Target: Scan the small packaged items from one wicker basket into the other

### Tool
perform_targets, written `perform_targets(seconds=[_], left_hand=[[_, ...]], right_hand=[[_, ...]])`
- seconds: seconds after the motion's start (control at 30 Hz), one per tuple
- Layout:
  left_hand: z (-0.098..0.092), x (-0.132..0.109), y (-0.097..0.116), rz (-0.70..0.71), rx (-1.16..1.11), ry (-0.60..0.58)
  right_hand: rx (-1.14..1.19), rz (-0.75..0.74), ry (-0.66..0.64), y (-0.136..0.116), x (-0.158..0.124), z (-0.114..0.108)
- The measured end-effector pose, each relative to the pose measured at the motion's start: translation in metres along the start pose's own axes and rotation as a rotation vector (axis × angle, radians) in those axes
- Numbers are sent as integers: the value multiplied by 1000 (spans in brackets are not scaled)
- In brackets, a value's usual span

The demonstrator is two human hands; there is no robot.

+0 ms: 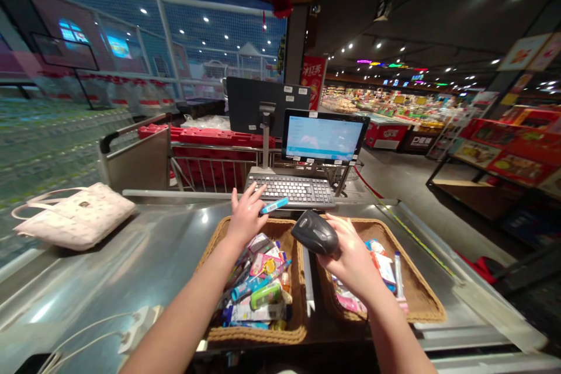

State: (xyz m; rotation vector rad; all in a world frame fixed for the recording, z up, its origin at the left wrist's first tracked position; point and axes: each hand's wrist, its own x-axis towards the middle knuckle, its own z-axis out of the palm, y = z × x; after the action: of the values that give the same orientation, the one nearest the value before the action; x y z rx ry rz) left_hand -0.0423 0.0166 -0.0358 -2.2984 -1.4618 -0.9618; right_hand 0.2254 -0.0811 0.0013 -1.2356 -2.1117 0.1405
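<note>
My left hand (246, 214) reaches over the near edge of the black keyboard (302, 188), its fingers at the left keys. A slim blue packet (274, 205) with a white barcode label sticks out to the right from between its thumb and fingers. In my right hand (353, 254) is a black barcode scanner (314, 232), its head pointing left toward the packet. Below the left hand, a brown woven basket (258, 336) holds many small items, among them a green tube (265, 295). A second woven basket (423, 298) under the right hand holds fewer packs.
Behind the keyboard stands a lit monitor (325, 137), with a dark second screen (249, 105) facing away. A pale handbag (83, 216) lies on the metal counter (175, 234) at left. A white power strip (139, 327) with cables sits at lower left.
</note>
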Motion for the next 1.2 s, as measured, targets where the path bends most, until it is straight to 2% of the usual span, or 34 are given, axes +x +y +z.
perform_targets(seconds=[0.17, 0.4, 0.67, 0.87, 0.97, 1.2], left_hand=[[15, -22, -1, 4, -39, -93], [46, -52, 0, -29, -84, -245], [73, -69, 7, -23, -92, -395], [91, -84, 11, -16, -142, -505], [93, -87, 12, -10, -166, -507], [93, -84, 9, -50, -169, -400]], right_hand=[[3, 15, -31, -4, 0, 5], [5, 55, -56, -7, -3, 10], [7, 91, -71, -5, -8, 13], [16, 103, -36, -3, -13, 12], [23, 110, -18, -1, -17, 8], [-10, 123, 29, 13, -27, -4]])
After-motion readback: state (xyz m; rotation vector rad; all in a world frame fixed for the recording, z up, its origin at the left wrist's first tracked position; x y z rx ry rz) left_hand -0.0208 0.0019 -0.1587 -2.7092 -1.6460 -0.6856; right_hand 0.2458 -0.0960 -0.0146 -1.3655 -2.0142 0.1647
